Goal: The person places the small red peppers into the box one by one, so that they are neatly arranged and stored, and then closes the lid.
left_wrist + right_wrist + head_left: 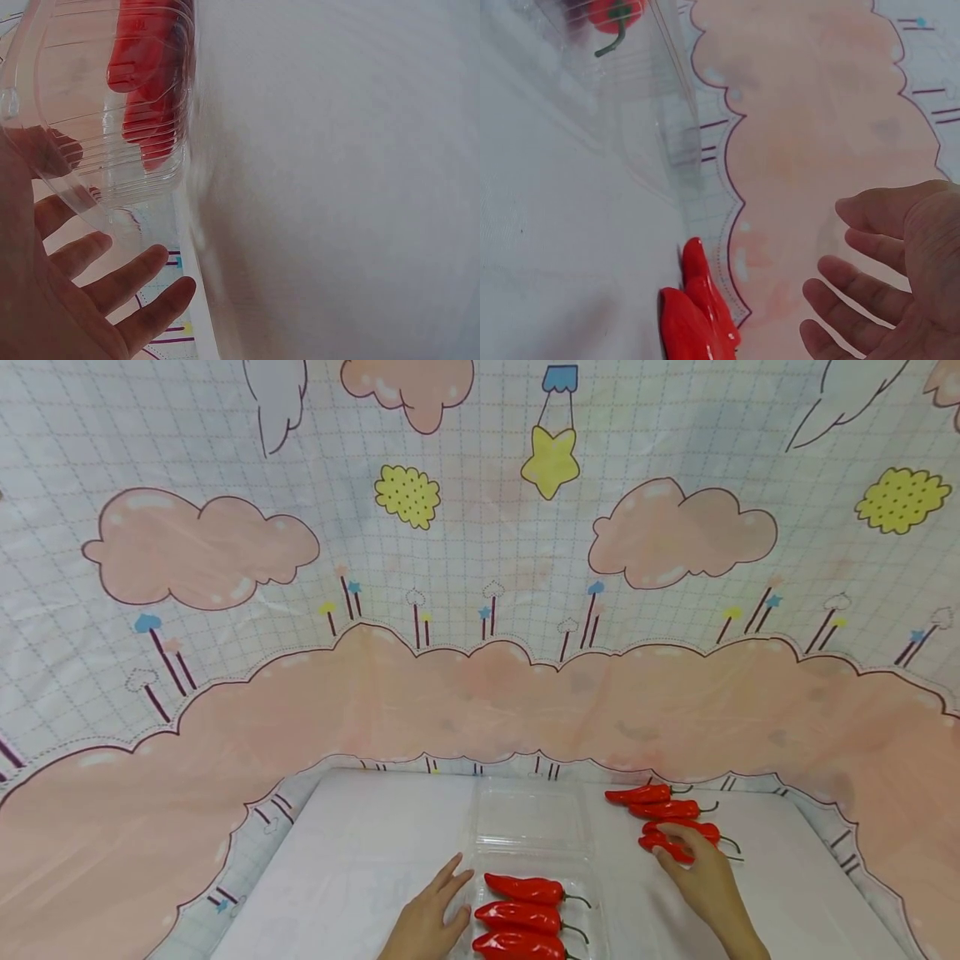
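Observation:
My left hand [429, 917] is beside the left rim of a clear plastic clamshell box [577, 867], fingers spread and straight. In the left wrist view its fingertips [154, 259] lie around the box corner, and the thumb shows through the plastic. Red chili peppers [527, 917] with green stems lie side by side in the box. Over at the right, my right hand [707, 878] is above the nearest peppers [675, 850] of a loose row, thumb and fingers parted around them. The right wrist view shows its fingers [855, 307] loosely bent, with nothing between them.
The box's lid [532, 814] lies folded back on the far side. Several loose peppers [641, 794] are lined up toward the back right of the white table [360, 852]. A printed cloth [480, 710] with clouds and stars hangs behind the table.

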`<state>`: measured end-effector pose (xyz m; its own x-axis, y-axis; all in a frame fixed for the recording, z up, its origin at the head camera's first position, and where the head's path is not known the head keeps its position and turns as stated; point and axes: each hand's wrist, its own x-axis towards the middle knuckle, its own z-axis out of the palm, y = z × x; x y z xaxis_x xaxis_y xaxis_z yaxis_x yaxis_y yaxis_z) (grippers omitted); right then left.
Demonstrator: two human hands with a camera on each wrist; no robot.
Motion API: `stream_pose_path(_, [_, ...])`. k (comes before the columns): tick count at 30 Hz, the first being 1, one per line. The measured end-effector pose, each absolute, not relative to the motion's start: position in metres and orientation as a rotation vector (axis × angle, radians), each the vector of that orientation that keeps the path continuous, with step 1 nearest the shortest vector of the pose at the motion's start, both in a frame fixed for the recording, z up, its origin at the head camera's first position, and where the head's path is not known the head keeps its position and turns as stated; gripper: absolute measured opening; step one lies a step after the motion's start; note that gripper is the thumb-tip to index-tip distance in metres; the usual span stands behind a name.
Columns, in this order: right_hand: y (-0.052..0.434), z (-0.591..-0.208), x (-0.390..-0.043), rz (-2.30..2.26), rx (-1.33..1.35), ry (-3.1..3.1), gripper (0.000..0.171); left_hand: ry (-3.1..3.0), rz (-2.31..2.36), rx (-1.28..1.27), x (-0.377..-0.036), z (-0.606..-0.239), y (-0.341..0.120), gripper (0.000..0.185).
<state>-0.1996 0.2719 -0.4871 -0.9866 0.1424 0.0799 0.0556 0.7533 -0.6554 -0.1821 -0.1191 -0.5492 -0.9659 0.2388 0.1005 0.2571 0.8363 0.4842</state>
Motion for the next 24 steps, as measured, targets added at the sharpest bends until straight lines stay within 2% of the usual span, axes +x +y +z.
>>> stream_pose_path(4, [0.278,-0.489,-0.202,1.051,-0.194,-2.837,0.052,-2.971,-0.798,-0.401,-0.182,-0.548,-0.119,0.047])
stream_pose_path(17, [0.299,-0.495,-0.209,1.0,-0.147,-2.802,0.044,-2.968,-0.79,-0.4,-0.182,-0.549,-0.119,0.047])
stream_pose_path(24, [0.313,-0.503,-0.214,0.99,-0.183,-2.85,0.047,-2.965,-0.789,-0.403,-0.181,-0.548,-0.119,0.047])
